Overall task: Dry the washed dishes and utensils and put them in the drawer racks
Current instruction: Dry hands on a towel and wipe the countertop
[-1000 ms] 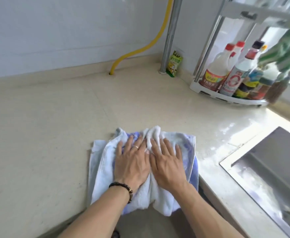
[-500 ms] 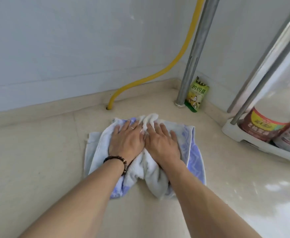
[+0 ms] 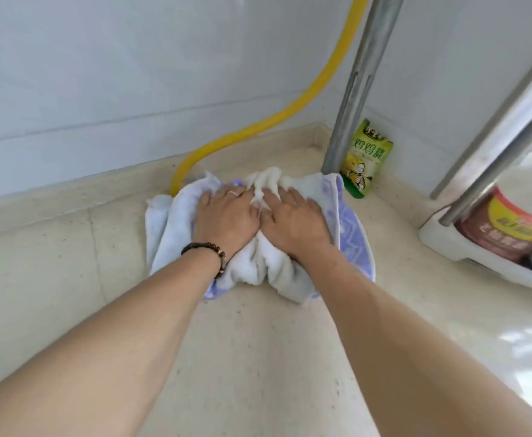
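Countertop | left hand, right hand side by side, fingers flat, pressing towel

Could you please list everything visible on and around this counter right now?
towel: one, white and pale blue, bunched on the counter near the back wall, under both hands
counter: one, beige speckled
hose: one, yellow, runs from the counter up the wall
pole: one, grey metal, upright in the corner
packet: one, green and yellow, standing beside the pole
rack tray: one, white, at right, holding a bottle
bottle: one, red and yellow label, partly cut off
left hand: beaded bracelet and ring, pressing flat on the towel
right hand: pressing flat on the towel
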A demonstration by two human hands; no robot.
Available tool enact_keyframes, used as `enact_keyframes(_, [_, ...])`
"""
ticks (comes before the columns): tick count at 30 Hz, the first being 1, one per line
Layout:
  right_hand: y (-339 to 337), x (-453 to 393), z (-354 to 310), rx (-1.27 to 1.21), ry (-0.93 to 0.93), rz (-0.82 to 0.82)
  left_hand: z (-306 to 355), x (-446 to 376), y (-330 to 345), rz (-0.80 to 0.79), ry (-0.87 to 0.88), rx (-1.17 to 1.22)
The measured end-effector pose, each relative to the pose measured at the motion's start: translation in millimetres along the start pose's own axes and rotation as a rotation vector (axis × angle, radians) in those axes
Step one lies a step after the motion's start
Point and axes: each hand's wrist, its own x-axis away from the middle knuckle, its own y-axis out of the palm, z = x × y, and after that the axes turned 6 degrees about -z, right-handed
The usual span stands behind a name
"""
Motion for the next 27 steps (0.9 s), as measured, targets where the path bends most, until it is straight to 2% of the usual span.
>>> enact_keyframes(3, [-0.8, 74.7, 10.3, -0.054, 0.045, -0.062, 27.7, 65.9, 4.4, -0.038, 0.053, 0.026])
enact_keyframes(12, [5.9, 335.8, 37.1, -0.118, 0.171, -0.035, 131.9, 283.0, 31.4, -0.125, 0.15, 0.024])
enact_keyframes(15, [10.6, 383.6, 43.2, -0.095, 0.185, -0.063, 147.4, 328.7, 33.4, -0.152, 0.168, 0.028])
enact_keyframes(18, [4.0, 383.2, 45.3, -0.094, 0.174, -0.073, 149.2, 330.5, 27.5, -0.171, 0.171, 0.042])
enact_keyframes(21, [-2.0, 343.4, 48.5, -0.094, 0.159, -0.044, 145.8, 294.0, 26.4, -0.139, 0.143, 0.01])
enact_keyframes(27, [-14.2, 203.5, 82.7, -0.066, 0.174, -0.019, 140.5, 147.1, 29.8, -0.108, 0.138, -0.036])
